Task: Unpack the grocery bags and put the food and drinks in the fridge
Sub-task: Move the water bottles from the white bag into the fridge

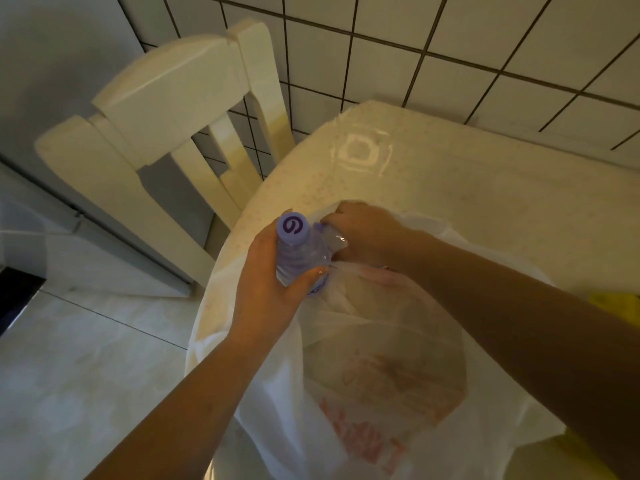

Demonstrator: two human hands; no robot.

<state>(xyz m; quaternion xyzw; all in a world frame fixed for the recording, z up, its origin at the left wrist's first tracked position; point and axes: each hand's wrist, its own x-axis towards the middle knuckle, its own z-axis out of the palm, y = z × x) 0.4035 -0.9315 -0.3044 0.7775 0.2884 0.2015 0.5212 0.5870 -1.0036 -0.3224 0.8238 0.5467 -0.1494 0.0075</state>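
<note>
A cream wooden chair (166, 109) stands left of the round table (485, 188). A clear water bottle (298, 251), purple-capped, is gripped upright by the left hand (273, 282) over the table's left edge. The white plastic bag (374, 358) on the table is pinched by the right hand (363, 233).

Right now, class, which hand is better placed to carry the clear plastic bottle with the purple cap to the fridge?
Left. The left hand already grips the bottle, while the right hand pinches the white plastic bag.
</note>
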